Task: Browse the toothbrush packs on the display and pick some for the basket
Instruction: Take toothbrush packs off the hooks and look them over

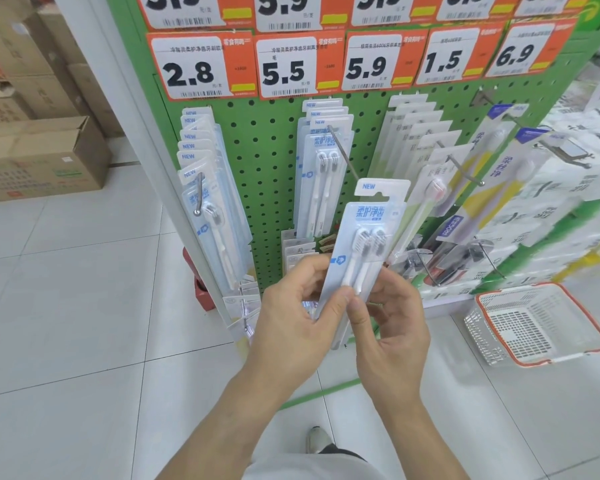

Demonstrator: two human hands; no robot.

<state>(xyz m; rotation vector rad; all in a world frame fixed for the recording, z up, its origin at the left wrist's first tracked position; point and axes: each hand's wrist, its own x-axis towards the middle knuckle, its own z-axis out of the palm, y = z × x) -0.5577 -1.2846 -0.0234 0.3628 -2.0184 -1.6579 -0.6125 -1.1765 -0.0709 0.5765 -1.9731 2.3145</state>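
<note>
I hold a twin toothbrush pack with a blue label and a "NEW" tab upright in front of the green pegboard display. My left hand grips its lower left edge. My right hand pinches its lower part from the right. More packs of the same kind hang on a hook behind it. Single-brush packs hang at the left, other brush packs at the right. An empty white basket with an orange rim sits on the floor at the right.
Orange and white price tags line the top of the board. Cardboard boxes stand on the tiled floor at the left. Stacked white and green packaged goods fill the shelf at the right. My shoe shows below.
</note>
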